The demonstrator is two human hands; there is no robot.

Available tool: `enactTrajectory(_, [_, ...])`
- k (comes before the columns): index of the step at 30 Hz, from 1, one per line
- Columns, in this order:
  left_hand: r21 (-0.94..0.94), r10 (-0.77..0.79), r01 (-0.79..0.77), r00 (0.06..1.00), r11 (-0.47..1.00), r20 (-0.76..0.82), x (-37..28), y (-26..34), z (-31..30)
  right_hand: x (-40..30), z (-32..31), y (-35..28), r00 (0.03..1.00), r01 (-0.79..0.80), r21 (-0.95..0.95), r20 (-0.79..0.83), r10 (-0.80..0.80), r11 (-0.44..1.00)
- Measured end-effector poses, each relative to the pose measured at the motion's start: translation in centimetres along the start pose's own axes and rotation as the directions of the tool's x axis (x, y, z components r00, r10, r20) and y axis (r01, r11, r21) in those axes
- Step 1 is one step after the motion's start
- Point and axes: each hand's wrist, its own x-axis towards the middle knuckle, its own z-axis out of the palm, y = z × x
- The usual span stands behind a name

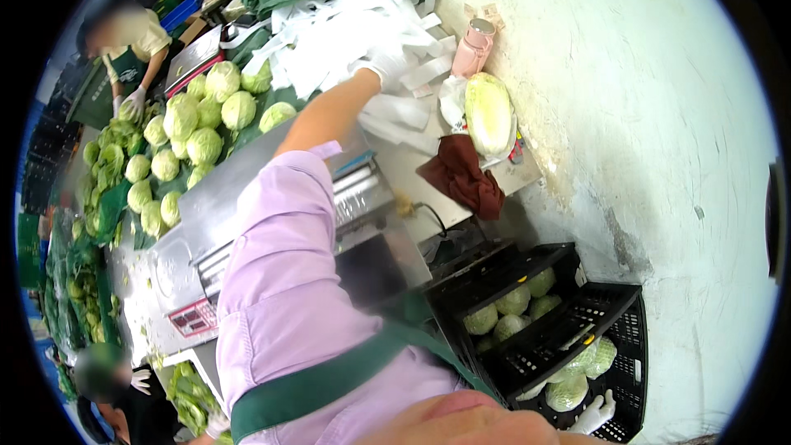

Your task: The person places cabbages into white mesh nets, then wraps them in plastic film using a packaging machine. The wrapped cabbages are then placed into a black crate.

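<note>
My left hand [384,67], in a white glove, reaches into a heap of white strips [334,37] on the table; its fingers blend with the strips, so a grip cannot be told. My right hand [594,415], also gloved, is low at the right inside a black plastic crate [636,346], its fingers apart beside film-wrapped cabbages [567,392]. In front of me is a stainless-steel wrapping machine [247,198] with rollers and a red-and-white control panel [193,317]. Unwrapped cabbages [204,146] are piled beyond it.
A pink bottle [474,46], a napa cabbage [488,112] and a dark red cloth [465,176] lie near the wall. Another black crate [451,327] holds more cabbages. One co-worker [133,62] handles cabbage at upper left; another [142,408] is at lower left by leafy greens [188,392].
</note>
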Motion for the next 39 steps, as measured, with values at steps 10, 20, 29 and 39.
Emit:
enactTrajectory(10, [-0.714, -0.358, -0.001, 0.865, 0.700, -0.352, -2.1, 1.3, -9.6, 0.0, -7.6, -29.2, 0.889, 0.453, 0.121, -0.127, -0.439, 0.883])
enactTrajectory(20, [-0.833, -0.630, -0.543, 0.612, 0.104, -0.478, -30.6, 18.5, -21.6, -12.2, 2.9, -54.4, -0.023, 0.131, 0.911, 0.397, -0.917, 0.391])
enactTrajectory(29, [-0.982, -0.962, -0.184, 0.272, -0.030, -0.022, -48.2, 20.8, -15.2, -30.3, 9.3, -53.1, -0.318, -0.080, 0.977, 0.161, -0.934, 0.196])
enactTrajectory(39, [-0.764, -0.735, -0.316, 0.614, -0.563, 0.287, -63.9, 10.8, -11.2, -44.3, 12.6, -61.5, -0.573, -0.500, 0.584, 0.330, -0.750, 0.639])
